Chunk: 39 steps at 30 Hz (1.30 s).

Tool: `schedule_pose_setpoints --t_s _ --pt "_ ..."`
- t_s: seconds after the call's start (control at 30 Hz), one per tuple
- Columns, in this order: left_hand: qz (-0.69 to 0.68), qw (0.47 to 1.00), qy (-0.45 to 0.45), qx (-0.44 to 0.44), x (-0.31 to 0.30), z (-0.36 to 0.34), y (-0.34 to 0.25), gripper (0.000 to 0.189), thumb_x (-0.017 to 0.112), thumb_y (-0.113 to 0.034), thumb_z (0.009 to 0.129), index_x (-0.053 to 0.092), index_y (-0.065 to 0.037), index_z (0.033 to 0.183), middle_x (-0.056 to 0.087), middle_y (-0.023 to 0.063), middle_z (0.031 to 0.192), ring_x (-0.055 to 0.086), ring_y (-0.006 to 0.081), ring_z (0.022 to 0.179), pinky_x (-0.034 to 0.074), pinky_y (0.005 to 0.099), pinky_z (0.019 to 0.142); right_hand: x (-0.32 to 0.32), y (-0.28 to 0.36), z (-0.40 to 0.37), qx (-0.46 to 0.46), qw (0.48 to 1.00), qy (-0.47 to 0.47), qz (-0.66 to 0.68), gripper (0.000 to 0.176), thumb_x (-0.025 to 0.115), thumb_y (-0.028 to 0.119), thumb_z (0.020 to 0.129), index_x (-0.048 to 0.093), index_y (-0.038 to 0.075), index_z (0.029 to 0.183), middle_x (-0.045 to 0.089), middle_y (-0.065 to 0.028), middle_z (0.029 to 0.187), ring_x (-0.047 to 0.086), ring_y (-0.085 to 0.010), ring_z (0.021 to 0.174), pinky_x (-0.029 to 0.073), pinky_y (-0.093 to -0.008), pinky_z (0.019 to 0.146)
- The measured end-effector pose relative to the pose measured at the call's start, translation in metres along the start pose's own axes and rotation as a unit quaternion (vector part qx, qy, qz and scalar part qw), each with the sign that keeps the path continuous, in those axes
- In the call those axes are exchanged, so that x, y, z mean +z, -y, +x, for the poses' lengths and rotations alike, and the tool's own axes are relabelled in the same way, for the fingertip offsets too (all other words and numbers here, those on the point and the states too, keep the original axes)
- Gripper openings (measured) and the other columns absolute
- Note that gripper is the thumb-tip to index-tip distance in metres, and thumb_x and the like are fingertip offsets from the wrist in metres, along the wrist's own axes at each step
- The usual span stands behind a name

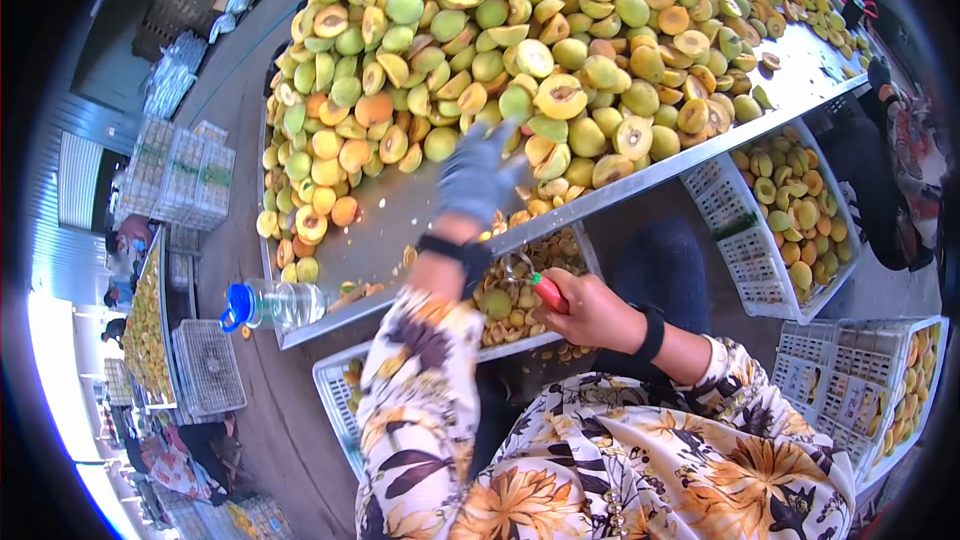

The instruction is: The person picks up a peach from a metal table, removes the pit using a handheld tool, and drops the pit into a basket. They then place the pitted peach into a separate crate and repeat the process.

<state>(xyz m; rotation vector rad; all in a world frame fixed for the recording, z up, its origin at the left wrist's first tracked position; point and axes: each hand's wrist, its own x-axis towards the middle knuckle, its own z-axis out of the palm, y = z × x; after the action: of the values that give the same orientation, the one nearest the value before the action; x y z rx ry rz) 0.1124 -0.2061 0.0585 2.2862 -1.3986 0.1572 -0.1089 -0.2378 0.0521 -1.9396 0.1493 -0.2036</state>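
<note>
My left hand (480, 175), in a grey glove, reaches over the metal table (390, 215) to the near edge of a big heap of halved green and orange fruit (430, 70). Its fingers are spread and somewhat blurred, touching or just above the fruit; nothing is seen held. Bare and closed, my right hand (595, 310) grips a red-handled tool (548, 292) with a green collar and a metal loop end. The tool is over a white crate (592, 250) of fruit pieces below the table edge.
A clear bottle (285, 304) with a blue cap lies at the table's left corner. White crates of fruit stand right (735, 260) and lower right (820, 380). Another crate (340, 410) is below my left forearm. One person (910, 160) is at the far right; others are at left.
</note>
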Motion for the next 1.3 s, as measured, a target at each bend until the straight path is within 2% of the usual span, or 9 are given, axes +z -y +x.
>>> schedule_pose_setpoints --t_s 0.23,0.47,0.57,0.77,0.87,0.93,1.03,1.07,1.3 --pt "0.167 0.982 0.088 -0.026 0.070 0.101 -0.054 0.065 0.068 -0.037 0.068 0.043 -0.019 0.126 0.047 0.0133 0.115 0.047 0.0353 0.103 0.042 0.0418 0.086 -0.046 -0.012 -0.022 -0.026 0.979 -0.199 -0.013 0.022 0.063 0.008 0.073 0.055 0.001 0.092 0.052 -0.0076 0.060 0.050 -0.0189 0.049 0.041 -0.0284 0.049" --pt "-0.151 0.987 0.054 -0.002 0.016 0.047 -0.050 0.085 0.077 -0.018 0.060 0.033 -0.011 0.133 0.043 0.0159 0.127 0.045 0.0316 0.113 0.038 0.0380 0.095 -0.069 -0.023 0.006 0.107 0.949 -0.288 0.073 0.040 0.066 0.017 0.075 0.049 -0.001 0.106 0.059 -0.0085 0.070 0.058 -0.0152 0.063 0.047 -0.0287 0.060" --pt "-0.194 0.973 0.030 0.123 -0.011 0.000 -0.054 0.082 0.075 -0.016 0.066 0.030 -0.007 0.134 0.043 0.0172 0.127 0.046 0.0309 0.114 0.038 0.0360 0.095 -0.072 -0.024 0.027 0.096 0.948 -0.233 0.193 0.038 0.065 0.019 0.078 0.047 0.000 0.106 0.055 -0.0040 0.064 0.051 -0.0107 0.046 0.042 -0.0238 0.045" --pt "-0.257 0.961 0.074 0.069 -0.041 -0.060 -0.043 0.082 0.070 -0.012 0.066 0.027 -0.005 0.136 0.039 0.0152 0.132 0.042 0.0281 0.118 0.034 0.0355 0.099 -0.041 -0.004 0.042 0.156 0.912 -0.079 0.371 0.039 0.064 0.017 0.081 0.044 0.001 0.110 0.050 -0.0011 0.058 0.043 -0.0067 0.039 0.033 -0.0202 0.035" --pt "-0.533 0.844 -0.019 -0.056 -0.034 -0.089 -0.053 0.088 0.073 -0.013 0.065 0.024 -0.008 0.137 0.037 0.0106 0.133 0.041 0.0222 0.119 0.035 0.0333 0.098 -0.018 0.005 0.043 0.122 0.879 -0.124 0.443 0.038 0.064 0.013 0.080 0.045 0.002 0.110 0.050 -0.0011 0.059 0.043 -0.0063 0.039 0.033 -0.0205 0.034" --pt "-0.765 0.621 -0.029 -0.169 -0.032 -0.106 -0.067 0.088 0.074 -0.017 0.067 0.022 -0.011 0.138 0.039 0.0086 0.131 0.042 0.0214 0.116 0.037 0.0332 0.097 0.001 0.011 0.044 0.140 0.863 -0.121 0.470 0.036 0.064 0.011 0.080 0.046 0.002 0.109 0.050 -0.0011 0.059 0.043 -0.0061 0.039 0.033 -0.0202 0.035" --pt "-0.804 0.522 -0.118 -0.258 -0.017 -0.119 -0.063 0.058 0.061 -0.031 0.081 0.036 -0.009 0.129 0.048 0.0061 0.119 0.048 0.0186 0.107 0.039 0.0329 0.094 0.024 0.011 0.043 0.142 0.941 -0.138 0.273 0.041 0.067 0.014 0.077 0.045 0.000 0.108 0.056 -0.0060 0.068 0.053 -0.0118 0.050 0.043 -0.0266 0.043" --pt "-0.831 0.435 -0.147 -0.314 -0.013 -0.122 -0.057 0.049 0.054 -0.035 0.086 0.041 -0.008 0.125 0.051 0.0054 0.115 0.050 0.0175 0.104 0.041 0.0329 0.092 0.036 0.008 0.046 -0.041 0.969 -0.238 0.061 0.042 0.068 0.015 0.074 0.045 0.000 0.106 0.058 -0.0142 0.073 0.059 -0.0249 0.059 0.048 -0.0351 0.056" --pt "-0.692 0.601 -0.199 -0.346 -0.013 -0.143 -0.037 0.050 0.038 -0.049 0.090 0.047 -0.009 0.119 0.055 0.0054 0.110 0.053 0.0175 0.099 0.041 0.0310 0.088 0.031 0.007 0.023 -0.032 0.995 -0.078 -0.048 0.044 0.065 0.018 0.076 0.044 0.002 0.111 0.058 -0.0203 0.073 0.058 -0.0383 0.067 0.047 -0.0407 0.059"
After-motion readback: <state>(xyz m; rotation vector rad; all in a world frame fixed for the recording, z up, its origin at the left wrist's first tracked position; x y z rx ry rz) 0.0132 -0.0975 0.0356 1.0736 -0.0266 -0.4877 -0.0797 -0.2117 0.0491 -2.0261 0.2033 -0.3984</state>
